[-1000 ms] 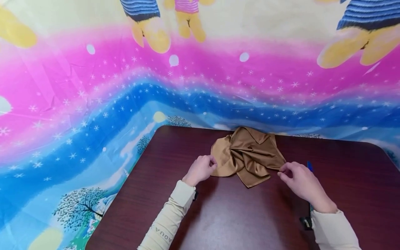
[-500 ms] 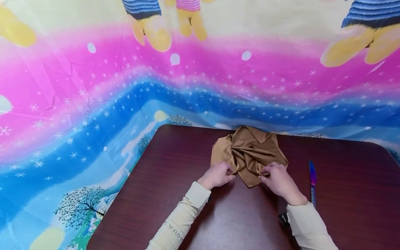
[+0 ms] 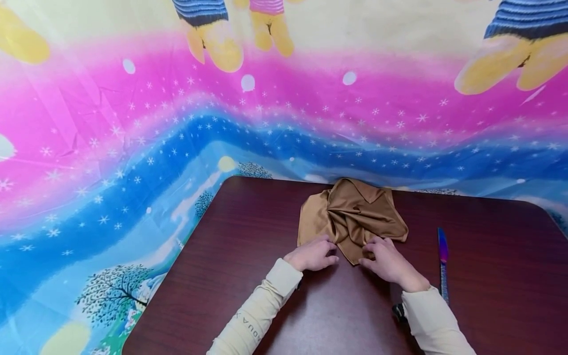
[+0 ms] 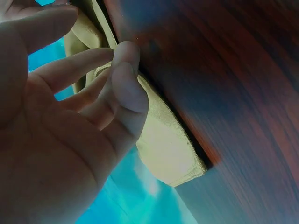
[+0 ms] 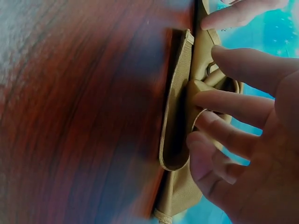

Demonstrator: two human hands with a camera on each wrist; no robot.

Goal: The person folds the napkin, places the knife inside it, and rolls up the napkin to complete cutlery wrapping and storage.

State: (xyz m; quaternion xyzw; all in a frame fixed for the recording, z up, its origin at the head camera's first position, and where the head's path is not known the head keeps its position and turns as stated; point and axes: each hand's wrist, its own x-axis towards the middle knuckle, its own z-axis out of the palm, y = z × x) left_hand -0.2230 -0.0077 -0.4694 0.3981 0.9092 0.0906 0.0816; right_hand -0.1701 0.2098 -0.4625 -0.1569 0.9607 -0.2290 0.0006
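Observation:
A crumpled brown satin cloth (image 3: 370, 217) lies at the far edge of the table, its folds gathered toward the middle and one corner pointing at the person. At its near left edge is my left hand (image 3: 312, 254), fingers loosely bent and the thumb apart from them. My right hand (image 3: 388, 261) is at the near right edge, fingers spread and relaxed over the fabric. In the right wrist view, fingertips touch or nearly touch a raised fold of the cloth (image 5: 175, 107). Nothing is pinched in the left wrist view, where the cloth (image 4: 163, 140) shows behind the fingers.
A table knife (image 3: 443, 254) with a purple-blue blade lies to the right of the right hand, blade pointing away. The dark reddish wooden table (image 3: 230, 231) has rounded corners. A printed curtain (image 3: 284, 118) hangs right behind its far edge.
Both hands have moved inward from the cloth's outer sides to its near edge, and the right hand has let go of the right corner. The knife has come into fuller view.

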